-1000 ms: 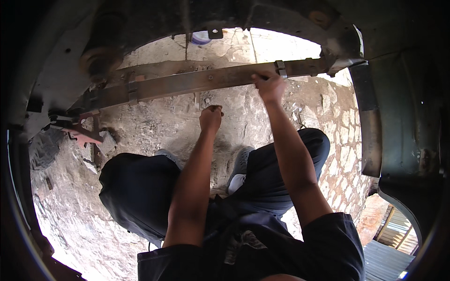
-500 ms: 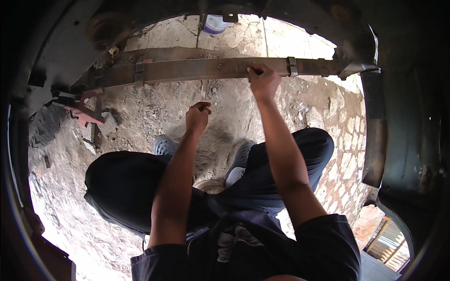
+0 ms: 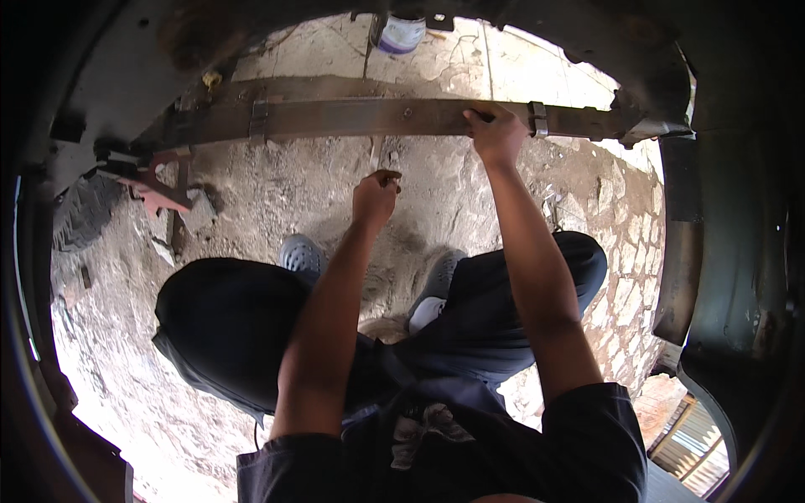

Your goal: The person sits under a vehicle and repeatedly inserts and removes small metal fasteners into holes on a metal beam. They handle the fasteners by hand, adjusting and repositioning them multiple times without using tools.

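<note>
A long brown metal bar (image 3: 335, 117) with metal clips (image 3: 537, 119) round it runs across in front of me. My right hand (image 3: 501, 136) is at the bar, left of the right-hand clip. Its fingers are curled in against the metal, and whatever they may hold is hidden. Below the bar, apart from it, my left hand (image 3: 377, 199) is closed with the thumb near the bent fingers. I cannot make out anything in its grip. A thin pale strip (image 3: 376, 152) shows between this hand and the bar; whether it touches either is unclear.
Dark metal bodywork (image 3: 721, 277) surrounds me on both sides and above. A red metal stand (image 3: 163, 191) and stones (image 3: 199, 211) are at the left, near a tyre (image 3: 84, 216). A white and purple tin (image 3: 401, 35) is beyond the bar. Rough earth lies beneath my shoes (image 3: 299, 253).
The whole view has shifted slightly. My right hand has slid a little to the right along the bar. My left hand has moved slightly right and up, still closed.
</note>
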`<state>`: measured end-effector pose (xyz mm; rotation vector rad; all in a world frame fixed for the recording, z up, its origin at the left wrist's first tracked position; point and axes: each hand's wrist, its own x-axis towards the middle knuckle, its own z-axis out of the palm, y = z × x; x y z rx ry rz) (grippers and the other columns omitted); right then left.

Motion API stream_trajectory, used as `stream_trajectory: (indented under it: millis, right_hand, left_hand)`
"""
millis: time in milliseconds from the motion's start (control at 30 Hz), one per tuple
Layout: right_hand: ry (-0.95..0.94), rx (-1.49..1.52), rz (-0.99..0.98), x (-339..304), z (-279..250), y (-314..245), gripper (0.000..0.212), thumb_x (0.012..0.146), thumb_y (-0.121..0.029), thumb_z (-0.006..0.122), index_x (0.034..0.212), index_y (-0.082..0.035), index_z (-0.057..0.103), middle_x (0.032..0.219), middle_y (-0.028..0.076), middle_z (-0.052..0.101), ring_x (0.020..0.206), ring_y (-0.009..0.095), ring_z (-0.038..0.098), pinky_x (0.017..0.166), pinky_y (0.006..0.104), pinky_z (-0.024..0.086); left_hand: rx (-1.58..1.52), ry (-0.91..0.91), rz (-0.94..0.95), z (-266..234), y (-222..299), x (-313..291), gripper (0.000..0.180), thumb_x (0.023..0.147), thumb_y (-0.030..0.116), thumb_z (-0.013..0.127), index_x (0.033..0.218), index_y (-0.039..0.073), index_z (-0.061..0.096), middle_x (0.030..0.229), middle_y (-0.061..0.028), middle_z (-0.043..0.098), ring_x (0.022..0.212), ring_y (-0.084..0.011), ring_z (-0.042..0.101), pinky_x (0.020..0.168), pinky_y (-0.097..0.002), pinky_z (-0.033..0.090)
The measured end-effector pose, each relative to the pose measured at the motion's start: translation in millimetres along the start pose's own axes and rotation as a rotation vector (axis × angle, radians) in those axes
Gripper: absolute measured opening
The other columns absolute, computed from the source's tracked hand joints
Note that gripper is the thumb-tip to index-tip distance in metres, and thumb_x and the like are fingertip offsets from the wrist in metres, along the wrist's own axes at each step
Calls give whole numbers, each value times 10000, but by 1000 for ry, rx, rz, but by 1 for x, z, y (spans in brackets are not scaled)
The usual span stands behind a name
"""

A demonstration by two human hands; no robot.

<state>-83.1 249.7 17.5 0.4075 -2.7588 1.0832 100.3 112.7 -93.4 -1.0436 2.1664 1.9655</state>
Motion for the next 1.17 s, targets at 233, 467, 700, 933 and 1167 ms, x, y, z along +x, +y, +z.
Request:
stream_trajectory:
  millis: [233, 467, 700, 933, 1167]
  right_hand:
    - [-155, -197, -130, 2, -2, -4, 212, 823, -270, 831, 945, -97, 815, 766, 117, 756, 680, 239, 727, 726, 350, 559]
    - [-328, -25, 98, -7, -5, -31, 173, 831, -241, 824, 941, -107, 817, 783, 146, 755, 731, 255, 735, 765, 349, 558]
    - [-278, -219, -48, 4, -4, -32, 191, 815, -242, 829, 965, -124, 813, 879, 150, 763, 814, 277, 742, 838, 361, 560]
    - [-341, -159, -70, 9, 7, -19, 185, 829, -254, 819, 951, -116, 807, 894, 142, 765, 832, 290, 739, 814, 370, 564]
    - [-294, -108, -30, 34, 23, -6, 159, 848, -244, 801, 947, -119, 804, 892, 132, 767, 834, 275, 739, 813, 380, 559]
  left_hand:
    - [-24, -7, -93, -9, 4, -2, 233, 978, 166, 591, 1119, 86, 758, 951, -108, 766, 832, -208, 724, 740, -370, 557]
    - [-46, -30, -55, -8, 1, 4, 262, 980, 157, 568, 1163, 83, 740, 973, -103, 765, 816, -202, 715, 733, -366, 559]
    - [-45, -9, -7, -8, 14, -4, 245, 998, 156, 557, 1140, 87, 745, 887, -51, 738, 623, -86, 593, 602, -282, 506]
    - [-51, 23, 3, -12, 0, -3, 236, 1000, 147, 562, 1138, 91, 746, 869, -39, 731, 621, -85, 598, 567, -283, 501]
    - [-93, -13, -28, -9, 1, 0, 224, 1008, 167, 579, 1141, 103, 747, 883, -55, 732, 629, -90, 604, 564, -285, 504]
